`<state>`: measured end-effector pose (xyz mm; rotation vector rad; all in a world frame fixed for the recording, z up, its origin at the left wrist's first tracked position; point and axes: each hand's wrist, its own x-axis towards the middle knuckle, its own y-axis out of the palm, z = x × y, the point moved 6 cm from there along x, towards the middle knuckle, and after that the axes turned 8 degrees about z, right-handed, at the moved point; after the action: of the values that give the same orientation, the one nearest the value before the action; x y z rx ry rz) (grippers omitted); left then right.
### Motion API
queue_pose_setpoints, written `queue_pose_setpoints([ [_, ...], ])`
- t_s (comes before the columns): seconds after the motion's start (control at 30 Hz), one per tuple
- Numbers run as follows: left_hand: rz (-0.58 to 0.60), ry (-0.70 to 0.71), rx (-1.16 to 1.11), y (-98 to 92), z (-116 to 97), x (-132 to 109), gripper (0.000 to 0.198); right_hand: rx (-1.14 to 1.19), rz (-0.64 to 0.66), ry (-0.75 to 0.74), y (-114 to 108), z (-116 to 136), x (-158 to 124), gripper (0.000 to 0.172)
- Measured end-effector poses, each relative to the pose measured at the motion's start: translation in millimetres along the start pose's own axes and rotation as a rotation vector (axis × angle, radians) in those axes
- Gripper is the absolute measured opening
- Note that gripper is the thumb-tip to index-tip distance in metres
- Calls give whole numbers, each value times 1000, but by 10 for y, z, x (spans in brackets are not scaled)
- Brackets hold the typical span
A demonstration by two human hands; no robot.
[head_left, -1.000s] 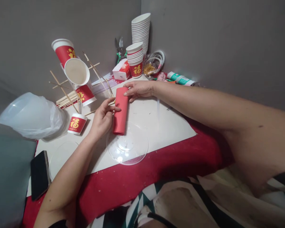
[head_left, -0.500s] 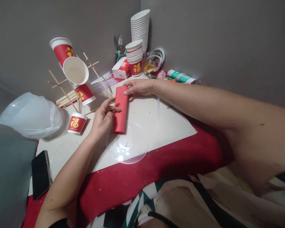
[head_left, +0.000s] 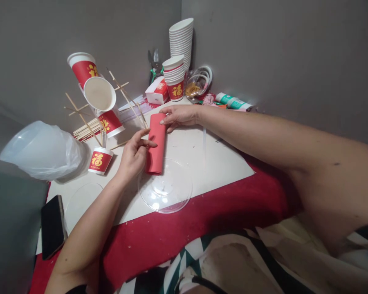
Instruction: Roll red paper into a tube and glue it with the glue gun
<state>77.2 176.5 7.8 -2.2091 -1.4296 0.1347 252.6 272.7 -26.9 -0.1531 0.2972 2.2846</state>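
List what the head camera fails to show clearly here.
All in the head view:
Red roll: inner surface, rolled out of sight.
Clear disc by the phone: one side, behind the left forearm.
Tall cup stack: lower part, mostly behind the shorter stack.
Lowest cup: print beneath its gold character, too small.

Black phone (head_left: 53, 227) near plastic bag (head_left: 66, 151)
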Motion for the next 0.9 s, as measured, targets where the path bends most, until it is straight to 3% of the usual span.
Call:
queue_pose_setpoints([
  [0.4, -32, 84, 23, -20, 29, 93, 55, -7, -20, 0, -6, 1, 3, 17],
  [0.63, -14, 60, 39, -50, 149, 125, 58, -13, -13, 2, -14, -18, 5, 18],
  [0.9, -80, -27, -2, -66, 264, 110, 43, -1, -21, -8, -38, -27, 17, 20],
])
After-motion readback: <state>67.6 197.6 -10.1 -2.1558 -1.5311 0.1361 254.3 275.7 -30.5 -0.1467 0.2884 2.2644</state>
